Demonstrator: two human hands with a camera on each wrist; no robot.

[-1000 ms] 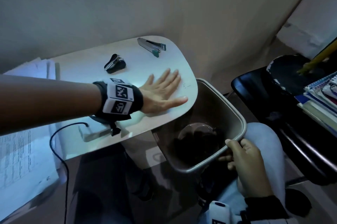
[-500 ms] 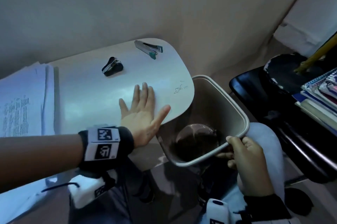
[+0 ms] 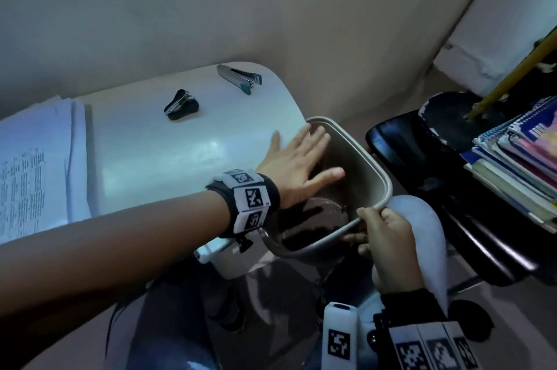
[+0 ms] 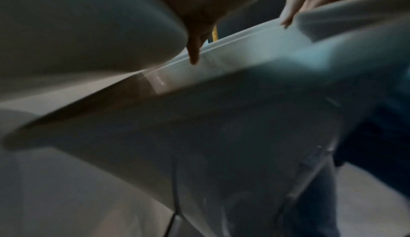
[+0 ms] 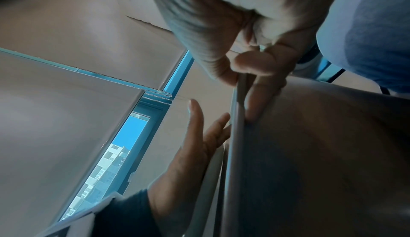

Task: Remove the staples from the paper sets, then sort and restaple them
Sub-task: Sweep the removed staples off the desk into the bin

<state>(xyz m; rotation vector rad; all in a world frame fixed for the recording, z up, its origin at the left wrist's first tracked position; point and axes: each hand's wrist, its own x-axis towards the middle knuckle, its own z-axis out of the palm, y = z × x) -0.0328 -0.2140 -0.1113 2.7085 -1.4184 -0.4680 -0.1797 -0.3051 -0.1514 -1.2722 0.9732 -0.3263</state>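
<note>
My left hand is flat with straight fingers at the right edge of the white desk, reaching out over the grey bin. My right hand grips the bin's near rim and holds it against the desk edge. A black staple remover lies on the desk behind the left hand. Further back lies a silver stapler with a green end. A stack of printed paper sets sits at the desk's left.
A black chair stands to the right with a pile of notebooks on it. A yellow stick leans there. A beige wall runs behind the desk. My knee in light jeans is beside the bin.
My left hand has swept across the desk to the right edge and now reaches over the bin. The right hand has kept its grip on the bin's rim.
</note>
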